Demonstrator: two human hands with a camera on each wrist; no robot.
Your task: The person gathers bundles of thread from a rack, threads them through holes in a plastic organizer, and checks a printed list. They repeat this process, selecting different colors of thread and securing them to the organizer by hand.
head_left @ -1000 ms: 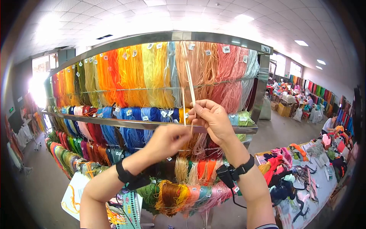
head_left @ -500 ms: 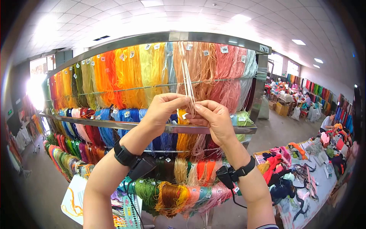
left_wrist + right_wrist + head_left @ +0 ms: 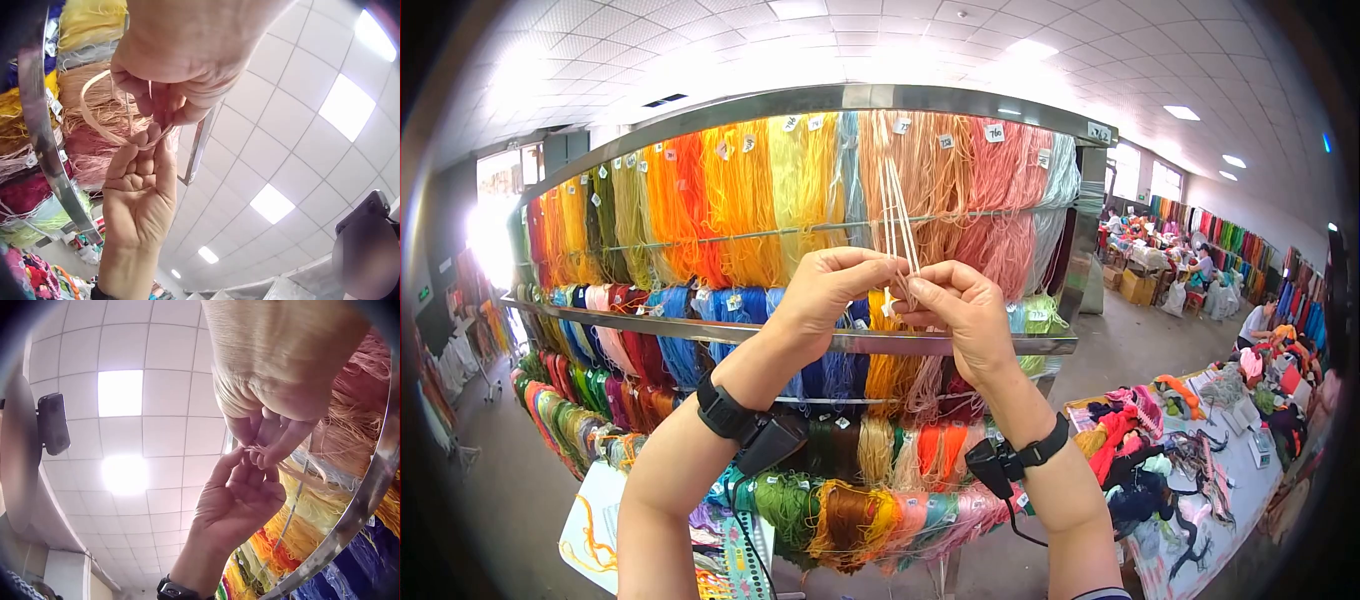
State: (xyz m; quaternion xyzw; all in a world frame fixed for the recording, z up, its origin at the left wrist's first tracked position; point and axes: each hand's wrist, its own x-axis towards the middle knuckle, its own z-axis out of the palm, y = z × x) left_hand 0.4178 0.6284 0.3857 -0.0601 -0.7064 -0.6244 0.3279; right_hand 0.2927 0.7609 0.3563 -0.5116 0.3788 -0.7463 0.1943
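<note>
Pale peach thread strands run down from the top bar of a thread rack to both hands, which meet in front of the rack's middle rail. My left hand pinches the strands between thumb and fingertips. Right beside it, my right hand pinches them too, its fingers curled. In the left wrist view, a loop of the thread bows out from between the fingertips. A short bit of pink thread shows at the touching fingertips in the right wrist view; the rest of the grip is hidden by the fingers.
Hanks of coloured thread with number tags hang in tiers behind a metal rail. At right, a table carries loose yarn bundles. A white board stands lower left. People sit farther back at right.
My left hand has risen from below the right hand to the strands and now pinches them beside it. The right hand stays nearly in place, and the strands have drawn closer together.
</note>
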